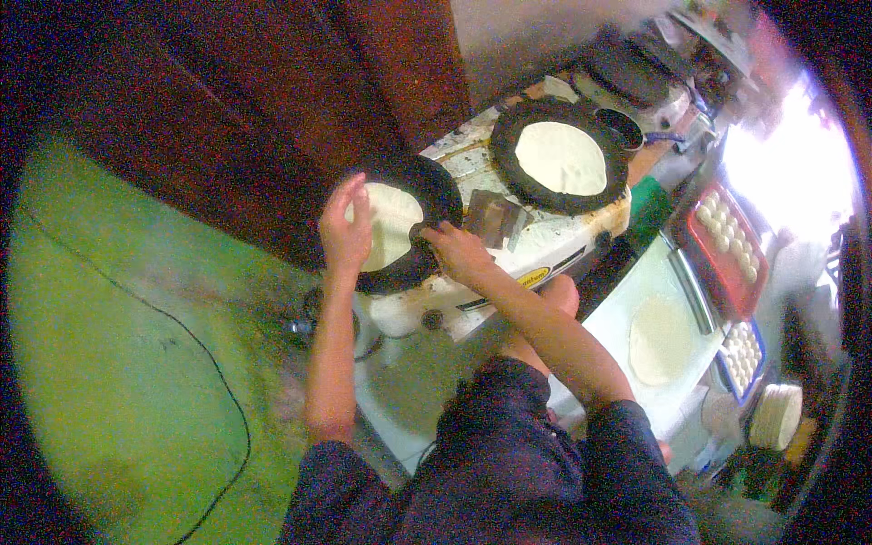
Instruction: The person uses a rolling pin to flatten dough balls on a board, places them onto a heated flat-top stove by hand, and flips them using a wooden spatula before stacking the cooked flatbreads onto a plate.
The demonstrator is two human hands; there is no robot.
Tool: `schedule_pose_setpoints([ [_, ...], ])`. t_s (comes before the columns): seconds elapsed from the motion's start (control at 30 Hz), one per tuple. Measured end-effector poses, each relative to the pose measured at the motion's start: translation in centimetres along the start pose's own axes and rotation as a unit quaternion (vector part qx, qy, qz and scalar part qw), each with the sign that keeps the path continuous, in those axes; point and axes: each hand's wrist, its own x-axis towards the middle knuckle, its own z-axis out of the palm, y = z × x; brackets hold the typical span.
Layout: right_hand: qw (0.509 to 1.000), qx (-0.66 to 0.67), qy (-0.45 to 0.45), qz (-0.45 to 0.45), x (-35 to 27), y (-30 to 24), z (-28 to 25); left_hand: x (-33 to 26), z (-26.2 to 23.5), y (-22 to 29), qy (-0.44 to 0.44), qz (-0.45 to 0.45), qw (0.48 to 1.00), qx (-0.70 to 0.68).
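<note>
A pale round flatbread (391, 209) lies on the black left griddle (440, 182) of a white two-burner stove (536, 259). My left hand (345, 227) is over the griddle's left side, beside the flatbread, its fingers stretched upward. At the bread's right edge, my right hand (461, 254) has its fingers pinched together; a dark notch shows there, and what they hold, if anything, cannot be made out. Between the burners rests a flat metal piece (498, 218), its kind unclear. A second flatbread (561, 156) lies flat on the right griddle (505, 150).
To the right, a pale board (599, 336) bears a rolled dough round (658, 338) and a metallic rolling pin (693, 292). Beyond are a red tray (761, 277) and a blue tray (748, 392) of dough balls, plus a stack of flatbreads (777, 418). A cable (186, 322) crosses the green floor.
</note>
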Motion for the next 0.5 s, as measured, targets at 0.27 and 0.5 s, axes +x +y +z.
schedule_pose_setpoints([
  [0.27,0.948,0.073,0.169,0.258,-29.7,3.0,-10.7,-6.9,13.3,10.0,-0.126,-0.097,0.941,-0.298],
  [0.5,0.726,-0.139,0.363,0.567,-62.2,-8.5,-14.1,-29.7,30.6,27.2,-0.596,-0.072,0.701,-0.384],
])
